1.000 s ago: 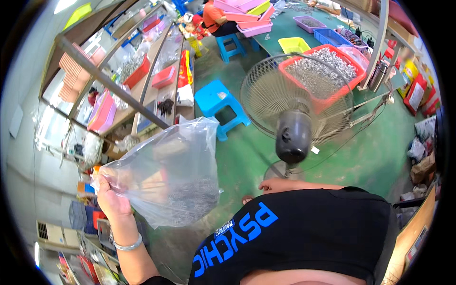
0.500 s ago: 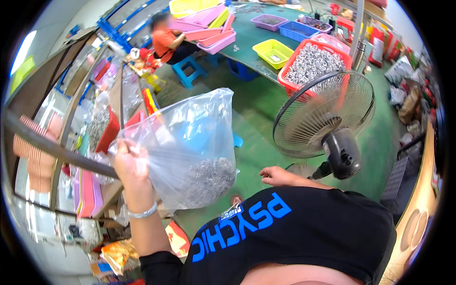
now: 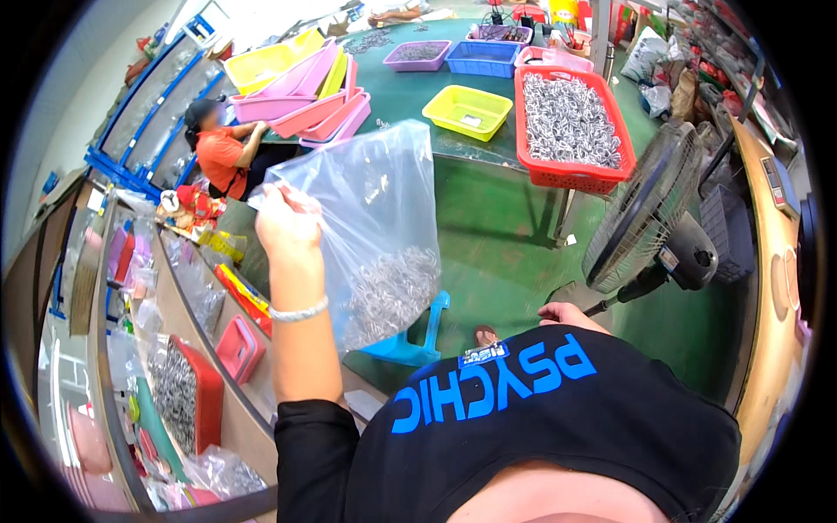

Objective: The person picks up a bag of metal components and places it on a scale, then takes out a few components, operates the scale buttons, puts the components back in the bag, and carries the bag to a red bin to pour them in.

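My left hand is closed on the gathered top corner of a clear plastic bag, holding it up in front of me. In the bag's bottom lies a heap of small silvery metal pieces, like bent wire links. Behind the bag, low down, shows a blue plastic stool. My right hand hangs low beside my body, near the stand of a black fan. Its fingers look loosely stretched with nothing seen in them, though part of the hand is hidden by my shirt.
A red basket of metal pieces sits at the green table's near corner, by yellow and blue trays. A person in orange sits beside stacked colored trays. Shelving stands left; a wooden counter, right.
My view has turned left and moved toward the table and shelving. The left hand still grips the bag, now held higher in view. My right hand has drawn closer to my body.
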Tool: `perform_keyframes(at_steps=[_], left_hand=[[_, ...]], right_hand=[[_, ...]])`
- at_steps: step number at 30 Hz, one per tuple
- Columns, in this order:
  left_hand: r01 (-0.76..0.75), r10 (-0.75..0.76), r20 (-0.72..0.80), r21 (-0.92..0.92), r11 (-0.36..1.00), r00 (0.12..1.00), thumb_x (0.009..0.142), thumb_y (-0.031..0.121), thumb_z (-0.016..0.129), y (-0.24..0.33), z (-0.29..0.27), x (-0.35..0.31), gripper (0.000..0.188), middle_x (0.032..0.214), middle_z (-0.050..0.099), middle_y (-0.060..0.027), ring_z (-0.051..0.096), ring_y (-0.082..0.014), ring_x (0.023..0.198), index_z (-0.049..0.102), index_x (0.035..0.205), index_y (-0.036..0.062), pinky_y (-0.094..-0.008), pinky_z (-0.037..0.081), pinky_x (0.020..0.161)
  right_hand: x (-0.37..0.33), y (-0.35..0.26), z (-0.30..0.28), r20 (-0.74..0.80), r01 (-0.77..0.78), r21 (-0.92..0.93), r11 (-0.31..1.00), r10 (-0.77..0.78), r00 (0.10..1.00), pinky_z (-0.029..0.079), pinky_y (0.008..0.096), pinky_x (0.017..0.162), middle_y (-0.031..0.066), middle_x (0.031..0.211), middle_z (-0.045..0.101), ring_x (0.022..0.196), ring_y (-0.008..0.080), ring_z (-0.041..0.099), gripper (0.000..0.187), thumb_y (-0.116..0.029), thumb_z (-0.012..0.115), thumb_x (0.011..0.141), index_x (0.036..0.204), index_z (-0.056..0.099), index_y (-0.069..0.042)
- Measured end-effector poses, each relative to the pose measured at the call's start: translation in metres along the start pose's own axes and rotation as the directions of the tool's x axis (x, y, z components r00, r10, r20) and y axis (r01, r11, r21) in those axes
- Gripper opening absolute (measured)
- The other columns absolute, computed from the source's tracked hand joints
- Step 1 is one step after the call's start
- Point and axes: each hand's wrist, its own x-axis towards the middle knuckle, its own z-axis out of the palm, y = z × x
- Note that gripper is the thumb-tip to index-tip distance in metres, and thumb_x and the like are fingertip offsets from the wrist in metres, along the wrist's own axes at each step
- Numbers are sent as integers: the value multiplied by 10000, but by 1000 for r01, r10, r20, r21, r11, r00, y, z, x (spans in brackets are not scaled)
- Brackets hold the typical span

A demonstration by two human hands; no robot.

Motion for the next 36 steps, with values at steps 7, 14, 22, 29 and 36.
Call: perform_keyframes(at_steps=[7,14,22,29,36], left_hand=[[-93,102,136,-73,993,985,857,226,374,38,59,118,197,520,403,79,391,-60,399,441,677,179,-262,308,355],[4,29,298,-109,994,954,804,140,396,70,153,244,219,466,369,43,383,-67,369,411,586,144,-196,313,307],[74,-5,523,-111,991,852,793,136,411,59,264,360,196,485,372,39,378,-74,378,410,597,144,-204,313,319],[284,-154,657,-96,954,738,794,144,414,0,344,444,170,517,390,31,373,-80,388,415,624,139,-204,314,337],[407,-254,690,-64,911,678,796,152,417,-48,382,492,145,548,407,24,367,-86,398,420,652,134,-204,315,355]], right_hand=[[67,-16,-4,-117,-150,424,893,218,969,434,234,676,37,816,556,760,101,527,311,-53,563,752,1046,476,4],[106,-26,-13,-178,-61,433,899,152,972,433,230,673,66,858,556,763,112,525,354,-97,570,769,1064,449,56],[174,-73,-18,-431,22,589,808,290,854,431,225,663,61,838,552,747,112,524,349,-96,568,770,1058,449,61],[268,-149,-24,-618,165,665,728,413,669,429,221,653,57,820,549,733,111,524,344,-95,565,770,1052,449,65],[346,-180,-50,-683,0,424,906,319,657,397,195,573,19,748,525,657,62,486,275,-82,533,762,1003,491,45]])
